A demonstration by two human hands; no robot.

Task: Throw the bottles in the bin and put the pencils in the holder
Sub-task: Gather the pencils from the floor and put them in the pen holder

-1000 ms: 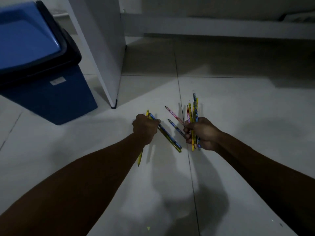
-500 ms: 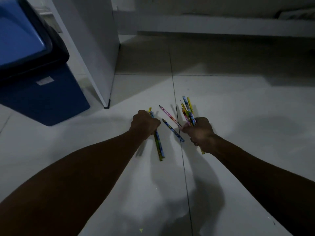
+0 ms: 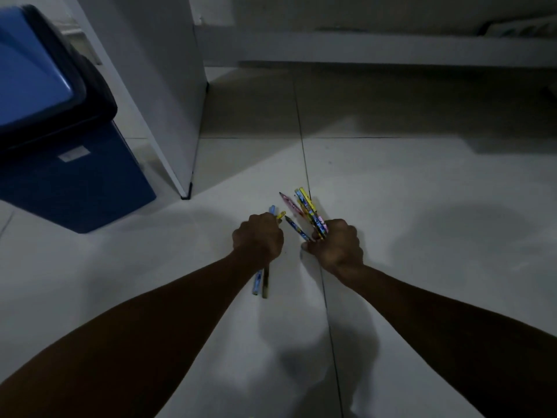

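My left hand (image 3: pixel 258 238) is closed around two or three pencils (image 3: pixel 261 282); their lower ends stick out below my fist and blue and yellow tips show above it. My right hand (image 3: pixel 337 246) grips a bundle of several colourful pencils (image 3: pixel 310 213) that fan out up and to the left. A blue pencil (image 3: pixel 297 229) and a pink pencil (image 3: pixel 290 203) lie at the left edge of that fan; whether they rest on the floor or sit in my fingers I cannot tell. The blue bin (image 3: pixel 54 140) with a closed lid stands at the far left. No bottles or holder are in view.
Both hands are low over a white tiled floor (image 3: pixel 422 206). A white panel of furniture (image 3: pixel 156 95) stands between the bin and the hands, its foot close to the pencils. A low white ledge (image 3: pixel 361 46) runs along the back.
My left hand has turned its pencils from slanting to nearly vertical. My right hand has closed on the two loose pencils, and the bundle now leans left. The view has shifted slightly.
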